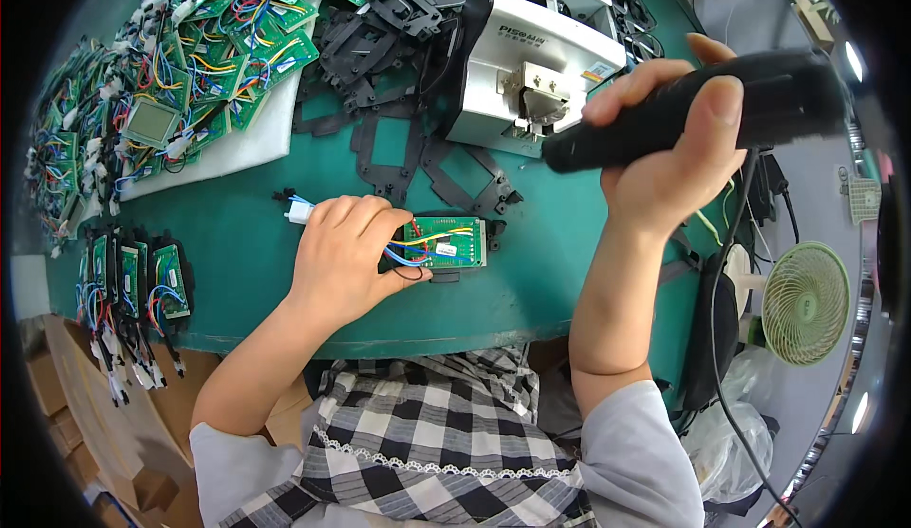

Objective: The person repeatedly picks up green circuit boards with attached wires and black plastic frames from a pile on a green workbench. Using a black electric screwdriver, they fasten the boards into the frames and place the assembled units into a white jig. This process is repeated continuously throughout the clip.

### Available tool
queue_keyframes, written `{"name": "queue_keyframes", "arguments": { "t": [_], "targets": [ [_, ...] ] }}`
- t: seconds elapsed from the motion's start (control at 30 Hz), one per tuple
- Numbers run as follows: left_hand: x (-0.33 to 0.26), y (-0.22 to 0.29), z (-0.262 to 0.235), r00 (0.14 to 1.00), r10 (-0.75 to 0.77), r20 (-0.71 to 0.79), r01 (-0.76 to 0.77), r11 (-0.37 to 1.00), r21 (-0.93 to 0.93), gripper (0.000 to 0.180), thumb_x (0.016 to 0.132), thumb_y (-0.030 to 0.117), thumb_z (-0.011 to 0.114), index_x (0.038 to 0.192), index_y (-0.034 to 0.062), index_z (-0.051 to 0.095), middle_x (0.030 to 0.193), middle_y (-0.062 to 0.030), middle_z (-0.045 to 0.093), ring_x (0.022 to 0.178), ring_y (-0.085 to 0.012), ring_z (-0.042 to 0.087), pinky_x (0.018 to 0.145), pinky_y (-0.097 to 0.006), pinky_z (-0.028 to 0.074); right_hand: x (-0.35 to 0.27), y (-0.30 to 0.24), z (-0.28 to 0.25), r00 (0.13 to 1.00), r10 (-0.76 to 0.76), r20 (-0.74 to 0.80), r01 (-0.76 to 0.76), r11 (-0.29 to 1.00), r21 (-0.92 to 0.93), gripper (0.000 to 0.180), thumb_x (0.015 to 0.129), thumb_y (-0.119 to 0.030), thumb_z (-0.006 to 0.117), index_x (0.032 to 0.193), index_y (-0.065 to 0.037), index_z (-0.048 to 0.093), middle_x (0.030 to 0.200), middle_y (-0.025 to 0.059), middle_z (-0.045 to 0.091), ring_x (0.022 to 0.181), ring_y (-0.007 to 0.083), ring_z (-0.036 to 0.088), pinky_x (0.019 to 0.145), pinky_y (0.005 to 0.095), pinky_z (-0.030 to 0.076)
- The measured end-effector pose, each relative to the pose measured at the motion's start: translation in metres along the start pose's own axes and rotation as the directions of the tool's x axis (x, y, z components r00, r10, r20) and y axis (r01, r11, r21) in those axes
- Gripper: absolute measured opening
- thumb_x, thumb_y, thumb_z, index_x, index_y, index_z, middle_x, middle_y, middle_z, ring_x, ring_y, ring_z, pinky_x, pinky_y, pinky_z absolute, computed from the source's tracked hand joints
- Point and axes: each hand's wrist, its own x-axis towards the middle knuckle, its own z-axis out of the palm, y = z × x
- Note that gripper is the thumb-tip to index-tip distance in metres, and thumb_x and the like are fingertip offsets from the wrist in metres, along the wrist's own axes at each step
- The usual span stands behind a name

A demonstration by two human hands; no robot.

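My left hand (349,255) is closed round the left end of a green circuit board (457,243) with red, yellow and blue wires. The board sits in a black plastic frame on the table, and a white connector (299,212) sticks out beyond my fingers. In my right hand (678,167) is a black electric screwdriver (702,111), raised and held sideways. Its nose points left, near the front of a silver screw feeder (546,54); the bit itself is not visible.
Green boards with wires (204,63) are heaped on white foam (270,144) at the far left. Several framed boards (133,277) lie at the left edge, cables hanging over. Black plastic frames (389,16) pile up beside the feeder. A cable (716,319) and a green fan (805,302) are at the right.
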Motion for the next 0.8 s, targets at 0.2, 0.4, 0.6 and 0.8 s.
{"name": "queue_keyframes", "arguments": {
  "t": [0.2,0.4,0.6,0.8],
  "targets": [
    [-0.001,-0.001,0.002,0.999,-0.031,0.028,0.032,0.999,-0.027,0.057,0.056,0.031,0.086,0.102,0.0075,0.06,0.1,-0.0071,0.059,0.09,-0.0276,0.055,0.079,-0.039,0.043,-0.054,-0.009,-0.017,0.969,0.234,0.085,-0.243,0.961,0.132,0.067,0.081,-0.045,0.069,0.114,0.008,0.042,0.064,0.0102,0.058,0.046,0.0164,0.056,0.043,0.0257,0.046],
    [-0.002,-0.002,0.003,1.0,-0.028,0.006,0.028,0.998,-0.055,0.058,0.056,0.031,0.086,0.102,0.0071,0.061,0.099,-0.0072,0.059,0.089,-0.0278,0.055,0.077,-0.039,0.044,-0.075,-0.006,-0.016,0.955,0.281,0.091,-0.293,0.944,0.152,0.069,0.081,-0.044,0.07,0.116,0.007,0.041,0.066,0.0106,0.059,0.048,0.0158,0.056,0.045,0.0252,0.046],
    [-0.002,0.0,0.003,0.998,-0.052,0.031,0.054,0.996,-0.071,0.059,0.055,0.03,0.086,0.103,0.0063,0.062,0.1,-0.0078,0.059,0.09,-0.0274,0.056,0.078,-0.039,0.044,-0.086,-0.01,-0.02,0.956,0.243,0.162,-0.251,0.968,0.027,0.068,0.082,-0.051,0.067,0.115,0.002,0.038,0.069,0.0123,0.056,0.05,0.0189,0.056,0.047,0.0313,0.05],
    [-0.002,-0.002,0.002,0.997,-0.068,0.047,0.072,0.992,-0.104,0.059,0.056,0.029,0.086,0.103,0.0043,0.062,0.101,-0.0089,0.059,0.091,-0.0287,0.057,0.078,-0.04,0.045,-0.089,-0.011,-0.025,0.89,0.18,0.418,-0.19,0.982,-0.018,0.072,0.077,-0.059,0.07,0.111,-0.004,0.038,0.067,0.0107,0.056,0.051,0.0199,0.057,0.049,0.0324,0.051]
  ]
}}
